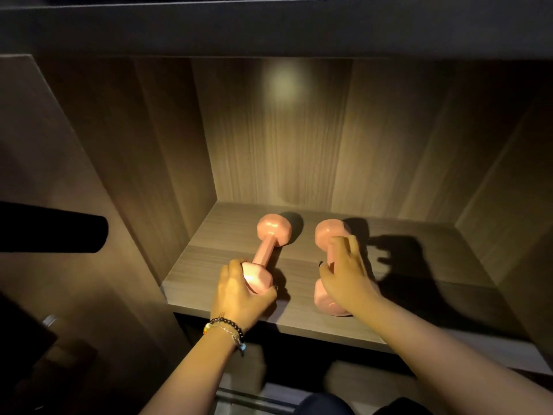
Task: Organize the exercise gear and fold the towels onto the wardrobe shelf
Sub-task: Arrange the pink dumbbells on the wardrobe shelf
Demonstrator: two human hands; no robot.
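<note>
Two smooth pink dumbbells with faceted, rounded heads and slim round handles lie side by side on a wood-grain laminate wardrobe shelf, well lit from above, the grain running across the board and upright on the back panel behind it. The left pink dumbbell lies slightly slanted, its far head nearer the back panel and its near head close to the shelf's front edge. The left hand grips that near head, fingers curled over the top and thumb wrapped round its right side; a glossy highlight shows on the head just above the knuckles. A string of dark round beads and a thin bracelet with coloured beads circle the left wrist.

The right pink dumbbell lies just beside the first, apart from it, pointing almost straight back. The right hand rests over its handle, fingers curved down round the bar and thumb on the left side, so the middle of the bar is hidden; the far head and part of the near head show. The hand casts a sharp dark shadow on the shelf to the right.

At the left edge a matte black cylindrical rod end juts in front of the wardrobe's side panel. Below the shelf it is dark and blurred; what lies there cannot be told
</note>
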